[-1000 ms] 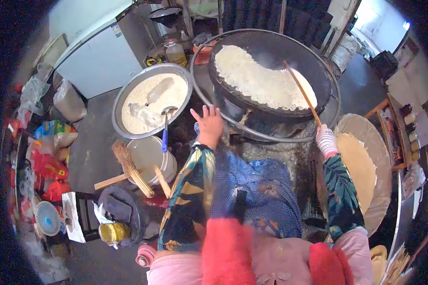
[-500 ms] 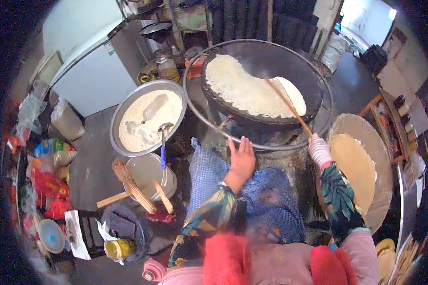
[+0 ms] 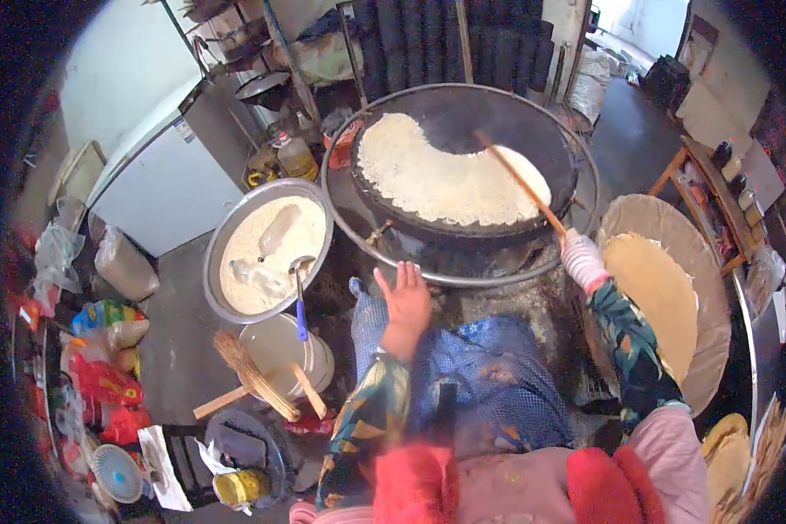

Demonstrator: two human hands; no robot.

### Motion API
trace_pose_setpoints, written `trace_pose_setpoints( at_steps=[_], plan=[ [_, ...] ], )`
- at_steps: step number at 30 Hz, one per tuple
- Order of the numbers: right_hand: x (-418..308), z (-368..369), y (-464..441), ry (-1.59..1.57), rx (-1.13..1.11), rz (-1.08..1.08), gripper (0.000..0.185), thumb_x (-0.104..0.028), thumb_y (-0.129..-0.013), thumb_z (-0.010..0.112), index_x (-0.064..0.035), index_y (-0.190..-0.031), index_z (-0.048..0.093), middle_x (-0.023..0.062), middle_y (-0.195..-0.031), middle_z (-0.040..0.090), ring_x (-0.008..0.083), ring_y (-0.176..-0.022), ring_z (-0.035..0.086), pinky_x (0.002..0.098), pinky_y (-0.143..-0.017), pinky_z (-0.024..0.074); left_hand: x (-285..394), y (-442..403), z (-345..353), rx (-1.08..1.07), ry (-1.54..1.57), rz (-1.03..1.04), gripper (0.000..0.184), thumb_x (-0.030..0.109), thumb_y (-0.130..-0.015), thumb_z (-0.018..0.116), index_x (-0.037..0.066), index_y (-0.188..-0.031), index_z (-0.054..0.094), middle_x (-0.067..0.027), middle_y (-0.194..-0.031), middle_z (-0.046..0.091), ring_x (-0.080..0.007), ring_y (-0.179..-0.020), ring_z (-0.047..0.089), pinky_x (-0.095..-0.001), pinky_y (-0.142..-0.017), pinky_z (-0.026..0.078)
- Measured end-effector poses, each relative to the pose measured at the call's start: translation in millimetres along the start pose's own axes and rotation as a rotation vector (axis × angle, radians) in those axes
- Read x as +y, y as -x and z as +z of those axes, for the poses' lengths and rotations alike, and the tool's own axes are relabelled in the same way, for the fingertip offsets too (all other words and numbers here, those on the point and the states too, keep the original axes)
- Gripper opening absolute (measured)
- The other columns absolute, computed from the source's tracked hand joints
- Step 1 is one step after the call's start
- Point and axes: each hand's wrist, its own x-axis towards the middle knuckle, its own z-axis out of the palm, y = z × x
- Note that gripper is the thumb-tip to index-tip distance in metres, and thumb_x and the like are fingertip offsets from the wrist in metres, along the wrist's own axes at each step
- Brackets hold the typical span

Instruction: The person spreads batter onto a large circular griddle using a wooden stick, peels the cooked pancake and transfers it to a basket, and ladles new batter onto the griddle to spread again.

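My right hand (image 3: 582, 259), in a whitish striped glove, is closed round the end of a wooden spreader stick (image 3: 526, 187). The stick's far end lies over a wide crescent of pale batter (image 3: 450, 185) on the round black griddle (image 3: 489, 113). The back of the griddle surface shows dark and uncovered. My left hand (image 3: 405, 313) is bare with its fingers stretched out, holding nothing. Its fingertips are close to the metal ring (image 3: 489, 282) round the griddle; I cannot tell whether they touch it.
Left of the griddle stands a metal basin (image 3: 211, 271) of batter with a blue-handled ladle (image 3: 299, 306). Below it, a bucket (image 3: 323, 354) carries a straw brush (image 3: 253, 375). At right, a round tray (image 3: 712, 341) bears a stack of thin flatbreads (image 3: 651, 297).
The batter lobe at the right has merged more with the sheet, and the stick has shifted a little along it. My left hand has moved left. The whole view has tilted slightly.
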Motion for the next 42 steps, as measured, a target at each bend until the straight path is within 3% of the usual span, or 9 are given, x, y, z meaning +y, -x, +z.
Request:
trace_pose_setpoints(
  at_steps=[12, 14, 18, 20, 25, 29, 34, 38, 42],
  plan=[
    [-4.0, 23.1, 39.3, 0.1, -0.131, -0.146, 0.022, -0.03, -0.088, 0.047, -0.0074, -0.087, 0.051, 0.0199, -0.064, 0.06, 0.0406, -0.062, 0.06, 0.0517, -0.056, 0.0468, -47.5, -17.2, 20.4, -0.032, 0.013, -0.156, 0.044, 0.016, -0.079, 0.049, 0.004, -0.122, 0.052, -0.0079, -0.134, 0.044, -0.0252, -0.127, 0.037, -0.0725, -0.098, 0.01],
    [25.9, 30.4, 19.6, 0.047, 0.0, 0.034, 0.022, -0.028, -0.089, 0.046, -0.0069, -0.088, 0.051, 0.0197, -0.065, 0.061, 0.0407, -0.063, 0.06, 0.0516, -0.056, 0.047, -52.9, -22.9, 2.6, -0.051, 0.052, -0.178, 0.042, 0.016, -0.082, 0.045, 0.002, -0.121, 0.052, -0.0094, -0.134, 0.044, -0.028, -0.128, 0.035, -0.071, -0.1, 0.007],
    [1.7, -1.7, 10.6, 0.082, 0.011, -0.039, 0.025, -0.027, -0.091, 0.041, -0.0058, -0.09, 0.055, 0.0239, -0.076, 0.062, 0.0419, -0.073, 0.061, 0.05, -0.063, 0.048, -47.5, -23.4, -13.2, -0.046, -0.049, -0.228, 0.042, 0.015, -0.081, 0.047, 0.005, -0.122, 0.052, -0.0135, -0.134, 0.043, -0.0317, -0.125, 0.037, -0.0733, -0.097, 0.01],
    [-6.9, -6.6, 19.9, 0.141, -0.074, -0.083, 0.026, -0.026, -0.091, 0.039, -0.0053, -0.09, 0.056, 0.025, -0.077, 0.062, 0.042, -0.073, 0.061, 0.0503, -0.065, 0.048, -7.9, -22.9, -17.1, 0.102, 0.129, -0.054, 0.043, 0.016, -0.082, 0.044, 0.003, -0.122, 0.052, -0.0156, -0.132, 0.044, -0.0313, -0.126, 0.038, -0.0726, -0.097, 0.011],
    [1.4, 3.5, -3.5, 0.047, 0.0, 0.037, 0.026, -0.028, -0.09, 0.042, -0.0044, -0.089, 0.054, 0.0233, -0.075, 0.063, 0.0411, -0.073, 0.061, 0.0503, -0.065, 0.0482, 73.9, 3.1, -9.9, 0.0, 0.149, 0.108, 0.047, 0.014, -0.083, 0.039, -0.007, -0.125, 0.046, -0.0199, -0.133, 0.043, -0.0305, -0.13, 0.034, -0.0715, -0.1, 0.008],
    [-8.4, 10.3, 39.1, 0.022, -0.087, -0.227, 0.022, -0.027, -0.089, 0.046, -0.0081, -0.082, 0.053, 0.0187, -0.065, 0.061, 0.0393, -0.06, 0.06, 0.0505, -0.055, 0.0468, 59.7, 4.6, -0.8, -0.091, 0.02, 0.097, 0.048, 0.016, -0.088, 0.034, -0.004, -0.131, 0.04, -0.0147, -0.14, 0.037, -0.0271, -0.133, 0.03, -0.0718, -0.101, 0.003],
    [26.7, 23.5, 7.9, 0.066, 0.125, -0.072, 0.025, -0.027, -0.091, 0.043, -0.0054, -0.083, 0.053, 0.0234, -0.068, 0.06, 0.0419, -0.065, 0.059, 0.0528, -0.057, 0.0449, 40.4, 7.8, -11.6, -0.076, -0.068, 0.095, 0.047, 0.016, -0.086, 0.036, -0.004, -0.129, 0.042, -0.0149, -0.137, 0.041, -0.0253, -0.132, 0.033, -0.0713, -0.101, 0.004],
    [-2.7, 4.2, 20.4, 0.161, -0.093, -0.051, 0.026, -0.03, -0.09, 0.044, -0.0051, -0.093, 0.052, 0.0265, -0.076, 0.061, 0.0446, -0.075, 0.06, 0.0527, -0.066, 0.0465, 26.8, 2.9, -2.4, -0.012, -0.012, 0.025, 0.046, 0.019, -0.086, 0.04, -0.003, -0.125, 0.048, -0.0156, -0.133, 0.045, -0.026, -0.129, 0.037, -0.0706, -0.101, 0.005],
    [20.5, 22.2, -5.8, 0.06, 0.136, -0.012, 0.021, -0.024, -0.088, 0.049, -0.0053, -0.079, 0.053, 0.0252, -0.072, 0.06, 0.0432, -0.07, 0.059, 0.0521, -0.061, 0.0467, 11.8, 4.5, -1.6, -0.003, 0.033, -0.004, 0.045, 0.014, -0.086, 0.038, -0.005, -0.125, 0.047, -0.0169, -0.133, 0.045, -0.0292, -0.129, 0.035, -0.0702, -0.102, 0.005]
  ],
)
